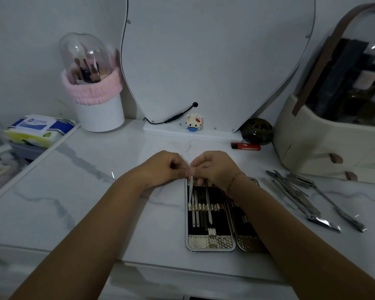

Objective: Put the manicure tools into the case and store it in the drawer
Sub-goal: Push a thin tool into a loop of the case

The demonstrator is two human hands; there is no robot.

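An open manicure case [210, 240] lies flat on the white marble tabletop, with a black lining and a gold strap across it. Several thin metal tools sit under the strap. A slim silver tool [191, 192] stands at the case's left side, its lower end at the strap. My left hand [164, 166] and my right hand [214, 166] meet at the case's far edge, and both pinch the tool's upper end. The case's other half [248, 241] is partly hidden under my right forearm. Several loose metal tools [307, 198] lie on the table to the right.
A red lighter [245, 146] and a dark round jar [257, 131] lie behind the case. A beige cosmetics organiser [325, 144] stands at the right. A mirror [214, 61], a small block figure [194, 122], a brush holder [95, 100] and a wipes pack [39, 128] are at the back.
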